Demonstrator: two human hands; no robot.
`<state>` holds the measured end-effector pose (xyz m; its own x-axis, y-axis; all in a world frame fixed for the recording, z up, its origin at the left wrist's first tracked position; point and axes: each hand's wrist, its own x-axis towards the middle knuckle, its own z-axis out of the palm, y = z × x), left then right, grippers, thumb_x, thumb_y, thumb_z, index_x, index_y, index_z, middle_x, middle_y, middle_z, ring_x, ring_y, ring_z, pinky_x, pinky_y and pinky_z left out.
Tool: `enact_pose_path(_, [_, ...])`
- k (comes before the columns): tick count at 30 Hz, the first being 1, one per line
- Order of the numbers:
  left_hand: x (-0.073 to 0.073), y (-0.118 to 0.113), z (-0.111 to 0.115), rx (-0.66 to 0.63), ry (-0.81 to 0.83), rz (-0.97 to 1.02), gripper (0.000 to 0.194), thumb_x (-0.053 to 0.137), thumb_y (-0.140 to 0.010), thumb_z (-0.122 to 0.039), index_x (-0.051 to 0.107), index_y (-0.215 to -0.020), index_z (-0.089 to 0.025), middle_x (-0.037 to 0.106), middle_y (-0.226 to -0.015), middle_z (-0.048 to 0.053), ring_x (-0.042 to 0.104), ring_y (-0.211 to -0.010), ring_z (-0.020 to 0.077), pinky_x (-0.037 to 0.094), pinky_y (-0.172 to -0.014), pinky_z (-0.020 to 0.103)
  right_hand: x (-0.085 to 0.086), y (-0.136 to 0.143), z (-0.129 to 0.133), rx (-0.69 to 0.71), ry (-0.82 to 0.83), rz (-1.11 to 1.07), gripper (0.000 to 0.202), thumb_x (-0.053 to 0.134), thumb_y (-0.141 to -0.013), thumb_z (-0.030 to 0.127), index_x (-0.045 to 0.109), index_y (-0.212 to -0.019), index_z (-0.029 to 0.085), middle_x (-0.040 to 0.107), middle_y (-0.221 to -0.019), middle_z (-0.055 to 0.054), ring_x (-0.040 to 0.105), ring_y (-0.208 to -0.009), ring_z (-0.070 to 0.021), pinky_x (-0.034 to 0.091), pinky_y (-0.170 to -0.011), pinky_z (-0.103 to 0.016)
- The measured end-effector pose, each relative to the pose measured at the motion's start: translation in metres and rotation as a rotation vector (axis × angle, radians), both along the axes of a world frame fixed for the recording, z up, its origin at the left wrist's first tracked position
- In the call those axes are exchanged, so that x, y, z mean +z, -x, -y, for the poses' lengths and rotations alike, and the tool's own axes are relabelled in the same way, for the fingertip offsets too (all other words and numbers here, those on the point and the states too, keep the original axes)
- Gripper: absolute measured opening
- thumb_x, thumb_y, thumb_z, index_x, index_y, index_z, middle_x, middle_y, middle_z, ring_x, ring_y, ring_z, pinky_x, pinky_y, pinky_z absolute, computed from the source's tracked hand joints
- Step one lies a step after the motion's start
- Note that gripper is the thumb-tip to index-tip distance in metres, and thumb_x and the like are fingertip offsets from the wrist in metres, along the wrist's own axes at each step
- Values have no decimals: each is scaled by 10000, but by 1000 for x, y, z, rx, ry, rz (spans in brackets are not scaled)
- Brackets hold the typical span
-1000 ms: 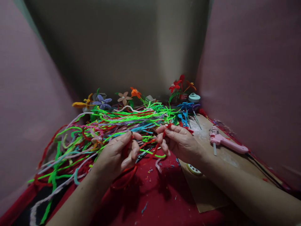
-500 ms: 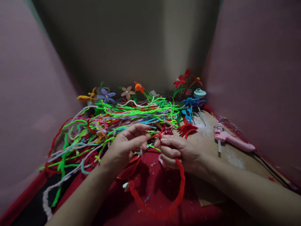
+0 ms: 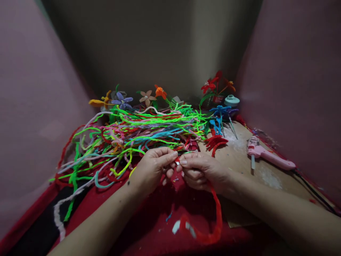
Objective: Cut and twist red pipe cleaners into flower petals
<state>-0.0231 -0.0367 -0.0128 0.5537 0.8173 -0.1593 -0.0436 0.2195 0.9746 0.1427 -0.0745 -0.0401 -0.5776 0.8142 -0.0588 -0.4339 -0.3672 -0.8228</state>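
Note:
Over the red cloth (image 3: pixel 149 213), my two hands meet near the middle of the view. My right hand (image 3: pixel 204 172) is closed, pinching one end of a fuzzy red pipe cleaner (image 3: pixel 218 213). The pipe cleaner hangs out below that hand and curves left; its lower end is blurred, with whitish bits (image 3: pixel 176 227) by it. My left hand (image 3: pixel 157 165) has thumb and forefinger drawn together at the same pinched end, the other fingers curled. A tiny pale spot shows between the fingertips. Just behind them lies a big pile of coloured pipe cleaners (image 3: pixel 160 124).
Pipe-cleaner flowers (image 3: pixel 122 101) stand along the back. To the right, a pink glue gun (image 3: pixel 270 158) with its cord rests on a brown board (image 3: pixel 239 156), near a red petal bunch (image 3: pixel 216 142) and blue flowers (image 3: pixel 220 111). A light-blue-lidded container (image 3: pixel 231 100) stands behind.
My left hand has moved right and closed its fingertips by the right hand's pinch. The red pipe cleaner's loose end has swung right and down. The whole view has shifted slightly.

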Motion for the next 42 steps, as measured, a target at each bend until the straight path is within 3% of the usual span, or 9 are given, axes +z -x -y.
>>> enact_pose_path(4, [-4, 0, -2, -93, 113, 36, 207, 614, -774, -307, 537, -682, -138, 584, -570, -4, 452, -369, 55, 349, -295, 142, -1, 0, -1, -17, -16, 30, 156, 506, -843, 235, 590, -756, 135, 254, -375, 114, 133, -305, -33, 131, -299, -168])
enact_pose_path(9, [0, 7, -6, -187, -18, -16, 189, 546, -837, -321, 541, -762, -148, 601, -630, -7, 527, -461, 67, 415, -393, 152, -3, -1, -3, -36, -27, 52, 168, 497, -834, 227, 592, -726, 142, 236, -364, 113, 124, -299, -39, 120, -290, -173])
enact_pose_path(12, [7, 12, -8, -208, -316, -194, 141, 515, -865, -289, 572, -869, -160, 608, -692, -15, 547, -554, 63, 443, -516, 158, -2, -1, -3, -49, -16, 97, 164, 508, -814, 241, 597, -721, 139, 213, -356, 119, 106, -296, -38, 101, -288, -177])
enact_pose_path(19, [9, 20, -4, -269, -1442, -701, 217, 391, -897, -151, 606, -922, -132, 601, -840, 59, 542, -719, 134, 403, -610, 239, 7, 5, -1, -183, 13, 354, 164, 542, -766, 254, 553, -634, 157, 274, -348, 104, 156, -298, -36, 103, -307, -189])
enact_pose_path(24, [3, 16, 3, -155, -1727, -864, 207, 417, -869, -141, 594, -763, -140, 574, -702, 42, 502, -609, 152, 340, -522, 268, 9, 7, 2, -309, -168, 561, 207, 543, -774, 249, 497, -593, 159, 357, -421, 78, 262, -379, -41, 168, -369, -198])
enact_pose_path(27, [0, 12, 5, -8, -1508, -715, 150, 465, -831, -144, 600, -765, -136, 599, -677, 24, 528, -588, 121, 359, -519, 233, 10, 7, 4, -325, -222, 594, 177, 519, -795, 253, 514, -646, 159, 387, -456, 72, 299, -405, -49, 186, -393, -209])
enact_pose_path(36, [2, -3, 5, 159, -108, -168, 111, 609, -711, -250, 564, -754, -158, 512, -544, -58, 368, -375, 48, 304, -338, 173, 16, 8, 10, -350, -309, 679, 184, 470, -839, 276, 554, -724, 159, 381, -475, 71, 326, -425, -63, 228, -420, -211])
enact_pose_path(39, [2, -3, 2, 114, -18, -65, 133, 613, -717, -271, 553, -754, -159, 497, -558, -61, 358, -377, 48, 319, -326, 177, 15, 8, 11, -385, -434, 760, 213, 461, -844, 270, 532, -678, 157, 426, -548, 47, 371, -500, -76, 282, -478, -217])
enact_pose_path(42, [5, 3, 0, 5, -206, -209, 100, 576, -770, -253, 569, -768, -154, 501, -568, -56, 408, -425, 51, 354, -399, 175, 12, 8, 12, -437, -591, 896, 247, 442, -854, 242, 494, -627, 162, 435, -580, 32, 392, -555, -89, 297, -529, -232])
